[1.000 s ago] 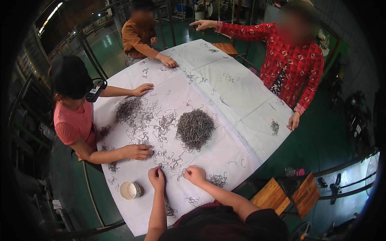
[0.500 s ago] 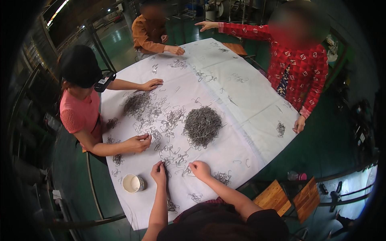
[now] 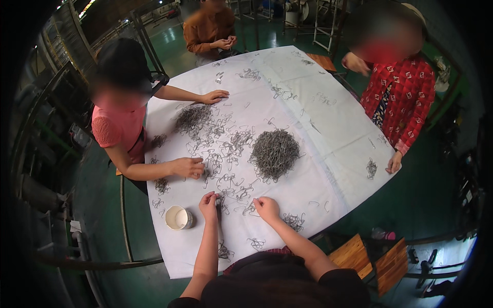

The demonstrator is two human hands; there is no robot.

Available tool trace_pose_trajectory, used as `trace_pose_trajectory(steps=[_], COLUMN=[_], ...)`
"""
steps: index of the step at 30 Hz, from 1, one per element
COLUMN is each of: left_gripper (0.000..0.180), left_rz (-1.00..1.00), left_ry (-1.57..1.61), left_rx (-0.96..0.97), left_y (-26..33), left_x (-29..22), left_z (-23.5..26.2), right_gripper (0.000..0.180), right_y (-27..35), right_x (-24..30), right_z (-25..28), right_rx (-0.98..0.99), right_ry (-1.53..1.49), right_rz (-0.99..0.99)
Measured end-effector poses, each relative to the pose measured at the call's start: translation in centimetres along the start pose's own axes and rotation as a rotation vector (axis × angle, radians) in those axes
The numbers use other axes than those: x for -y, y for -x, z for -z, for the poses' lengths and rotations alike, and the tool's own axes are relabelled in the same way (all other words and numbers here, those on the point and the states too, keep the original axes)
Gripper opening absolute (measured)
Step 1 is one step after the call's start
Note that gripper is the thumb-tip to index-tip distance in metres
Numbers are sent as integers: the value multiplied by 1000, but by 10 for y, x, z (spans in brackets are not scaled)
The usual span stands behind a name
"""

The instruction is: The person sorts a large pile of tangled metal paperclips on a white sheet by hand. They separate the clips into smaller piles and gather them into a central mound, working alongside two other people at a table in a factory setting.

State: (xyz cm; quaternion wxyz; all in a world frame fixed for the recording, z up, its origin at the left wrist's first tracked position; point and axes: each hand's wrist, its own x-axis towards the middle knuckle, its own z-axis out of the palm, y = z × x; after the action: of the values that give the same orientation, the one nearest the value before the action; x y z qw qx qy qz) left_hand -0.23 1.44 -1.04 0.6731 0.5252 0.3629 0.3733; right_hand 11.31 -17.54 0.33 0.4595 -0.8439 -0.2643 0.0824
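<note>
My left hand (image 3: 209, 207) is closed in a pinch at the near edge of the loose bent wire hooks (image 3: 233, 189). What its fingertips hold is too small to make out. To its right, my right hand (image 3: 267, 209) pinches too, with a thin wire hook (image 3: 249, 208) at its fingertips. Ahead of my right hand lies a dense round heap of grey wire hooks (image 3: 276, 154). A smaller pile of hooks (image 3: 294, 222) sits beside my right wrist, and another little group (image 3: 256, 243) lies between my forearms.
White sheeting (image 3: 339, 149) covers the table. A white cup (image 3: 178, 217) stands left of my left hand. One co-worker's hand (image 3: 189, 168) hovers over hooks at the left; another's hand (image 3: 394, 161) rests at the right edge. Wooden stools (image 3: 352, 256) stand at the near right.
The view has shifted, so the table appears further right and higher. The far co-worker has drawn both hands together, and the right co-worker has pulled back the pointing arm. My hands stay pinched.
</note>
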Motion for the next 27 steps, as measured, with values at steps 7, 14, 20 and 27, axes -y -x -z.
trace_pose_trajectory(steps=[7, 14, 20, 27], left_gripper=[16, 29, 37, 35], left_rz=[-227, -549, -485, -448], left_ry=[-345, -664, -795, -692], left_rx=[84, 131, 233, 152], left_y=[7, 11, 14, 13], left_x=[20, 2, -1, 5], left_z=[3, -16, -16, -11], right_gripper=[36, 78, 84, 45], right_y=[-1, 1, -19, -104], right_x=[17, 28, 20, 97], right_z=[6, -5, -33, 13], right_rx=[185, 184, 188, 591], right_ry=[98, 410, 389, 49], right_rz=[-21, 386, 507, 532])
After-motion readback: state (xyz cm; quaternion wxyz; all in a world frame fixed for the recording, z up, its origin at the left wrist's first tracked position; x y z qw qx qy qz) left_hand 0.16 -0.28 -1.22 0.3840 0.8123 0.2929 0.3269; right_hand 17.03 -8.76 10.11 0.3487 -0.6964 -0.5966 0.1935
